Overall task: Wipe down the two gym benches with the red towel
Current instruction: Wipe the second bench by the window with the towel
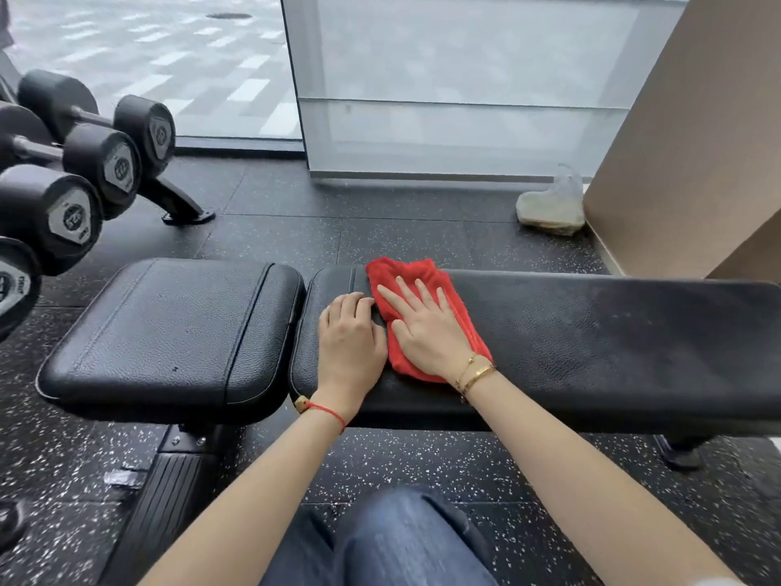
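Speckled gym floor [422,467]; frame center, right hand [427,327], fingers flat, presses red towel [427,289] on bench [591,332] (left hand [350,332] curled, empty). Next: sweep rightward w/ pressure.

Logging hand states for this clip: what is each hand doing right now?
Left hand: open, resting on the bench pad, holding nothing.
Right hand: open, pressing the red towel flat.
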`<action>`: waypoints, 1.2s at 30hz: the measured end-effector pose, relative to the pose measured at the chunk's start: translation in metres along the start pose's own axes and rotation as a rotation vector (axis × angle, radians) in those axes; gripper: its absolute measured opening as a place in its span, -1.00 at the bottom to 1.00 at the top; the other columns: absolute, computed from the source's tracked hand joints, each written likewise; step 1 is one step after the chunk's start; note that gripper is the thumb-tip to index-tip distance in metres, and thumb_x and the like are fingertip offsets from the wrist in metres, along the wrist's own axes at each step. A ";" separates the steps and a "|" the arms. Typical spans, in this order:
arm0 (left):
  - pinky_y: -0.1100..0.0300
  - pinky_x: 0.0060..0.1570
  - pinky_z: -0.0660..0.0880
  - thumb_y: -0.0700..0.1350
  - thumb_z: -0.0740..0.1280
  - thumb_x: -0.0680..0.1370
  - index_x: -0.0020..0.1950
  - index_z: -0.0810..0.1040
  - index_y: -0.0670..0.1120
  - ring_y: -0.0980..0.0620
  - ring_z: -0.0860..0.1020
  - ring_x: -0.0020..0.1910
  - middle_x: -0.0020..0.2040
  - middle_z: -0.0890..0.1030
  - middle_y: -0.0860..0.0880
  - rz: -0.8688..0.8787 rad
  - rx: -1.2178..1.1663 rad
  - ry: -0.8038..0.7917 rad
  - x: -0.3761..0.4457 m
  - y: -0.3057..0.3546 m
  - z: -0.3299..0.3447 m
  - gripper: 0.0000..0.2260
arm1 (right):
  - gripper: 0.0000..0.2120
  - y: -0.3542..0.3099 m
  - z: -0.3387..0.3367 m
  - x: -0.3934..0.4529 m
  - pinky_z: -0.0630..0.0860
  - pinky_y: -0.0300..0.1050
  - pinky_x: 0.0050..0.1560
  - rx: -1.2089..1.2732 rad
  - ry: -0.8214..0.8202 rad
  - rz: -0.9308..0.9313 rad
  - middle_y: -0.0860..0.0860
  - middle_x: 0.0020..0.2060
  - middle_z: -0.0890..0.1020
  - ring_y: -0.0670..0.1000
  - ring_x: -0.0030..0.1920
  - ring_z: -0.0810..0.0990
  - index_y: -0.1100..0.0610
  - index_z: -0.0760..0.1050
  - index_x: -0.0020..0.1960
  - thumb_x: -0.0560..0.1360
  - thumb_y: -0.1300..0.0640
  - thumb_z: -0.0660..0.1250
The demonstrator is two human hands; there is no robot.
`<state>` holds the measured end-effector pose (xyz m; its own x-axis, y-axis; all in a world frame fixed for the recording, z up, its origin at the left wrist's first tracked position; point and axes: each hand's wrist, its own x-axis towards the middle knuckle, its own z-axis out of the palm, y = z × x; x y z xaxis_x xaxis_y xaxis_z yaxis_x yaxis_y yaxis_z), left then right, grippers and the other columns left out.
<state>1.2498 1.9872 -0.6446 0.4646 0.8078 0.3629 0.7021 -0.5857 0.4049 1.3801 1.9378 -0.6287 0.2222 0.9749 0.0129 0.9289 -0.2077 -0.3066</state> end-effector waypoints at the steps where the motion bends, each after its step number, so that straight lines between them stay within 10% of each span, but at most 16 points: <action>1: -0.02 0.35 0.35 -0.20 0.27 0.49 0.25 0.54 -0.17 -0.13 0.45 0.32 0.26 0.55 -0.13 -0.014 -0.007 0.003 0.001 -0.001 0.000 -0.67 | -0.46 -0.004 0.000 0.011 -0.25 0.12 0.54 0.000 -0.006 -0.010 -0.05 0.59 -0.01 0.07 0.58 -0.10 -0.13 0.01 0.57 0.62 0.05 0.01; 13: 0.00 0.38 0.34 -0.20 0.27 0.48 0.28 0.55 -0.15 -0.10 0.45 0.34 0.30 0.54 -0.09 -0.125 0.041 0.111 0.008 -0.017 -0.036 -0.63 | -0.45 -0.008 0.003 0.052 -0.26 0.07 0.54 -0.017 -0.051 -0.273 -0.07 0.59 -0.02 0.04 0.58 -0.10 -0.14 -0.01 0.58 0.63 0.09 0.04; 25: -0.10 0.36 0.32 -0.22 0.27 0.55 0.33 0.51 -0.16 -0.14 0.43 0.33 0.31 0.54 -0.12 -0.488 0.266 0.218 -0.019 -0.190 -0.135 -0.66 | -0.47 -0.141 0.042 0.116 -0.22 0.10 0.55 0.034 -0.158 -0.477 -0.04 0.59 -0.04 0.09 0.58 -0.12 -0.11 -0.01 0.58 0.63 0.04 0.01; 36: -0.10 0.39 0.32 -0.10 0.16 0.54 0.35 0.50 -0.16 -0.17 0.42 0.33 0.32 0.51 -0.14 -0.469 0.241 0.172 -0.018 -0.245 -0.129 -0.60 | -0.46 -0.143 0.051 0.093 -0.19 0.02 0.56 0.017 -0.187 -0.729 -0.16 0.57 0.01 -0.04 0.58 -0.09 -0.23 -0.01 0.55 0.58 -0.04 -0.04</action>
<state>0.9997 2.1079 -0.6417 -0.0084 0.9438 0.3303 0.9254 -0.1178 0.3601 1.2527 2.0625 -0.6320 -0.5032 0.8623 0.0565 0.8162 0.4957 -0.2968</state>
